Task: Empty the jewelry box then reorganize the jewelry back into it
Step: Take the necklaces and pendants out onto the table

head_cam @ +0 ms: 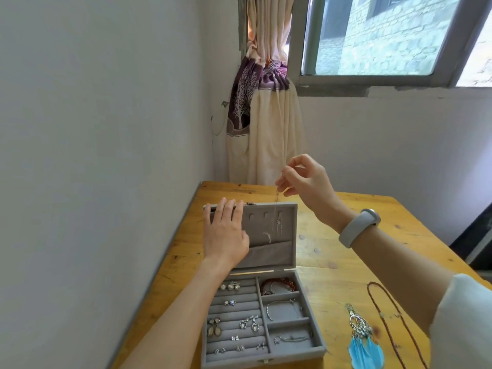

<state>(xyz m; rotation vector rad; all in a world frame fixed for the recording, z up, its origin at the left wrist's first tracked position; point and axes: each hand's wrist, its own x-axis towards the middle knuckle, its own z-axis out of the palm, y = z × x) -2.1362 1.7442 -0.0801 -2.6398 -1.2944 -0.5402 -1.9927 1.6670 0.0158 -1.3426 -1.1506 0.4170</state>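
A grey velvet jewelry box (316, 342) stands open on the wooden table, its lid (290, 235) upright. My left hand (226, 233) rests flat against the lid's inside, fingertips over its top edge. My right hand (303, 179) is raised above the lid and pinches a thin silver chain necklace (275, 214) that hangs down in front of the lid's hooks. The tray holds several earrings (231, 286) in the ring rolls, a red bead bracelet (279, 284), a silver bangle (279, 307) and a fine chain (292, 338).
On the table (346, 262) right of the box lie a blue feather earring (363, 342) and a long brown bead necklace (391, 318). A white wall runs along the table's left edge. A curtain (266, 123) and a window lie behind.
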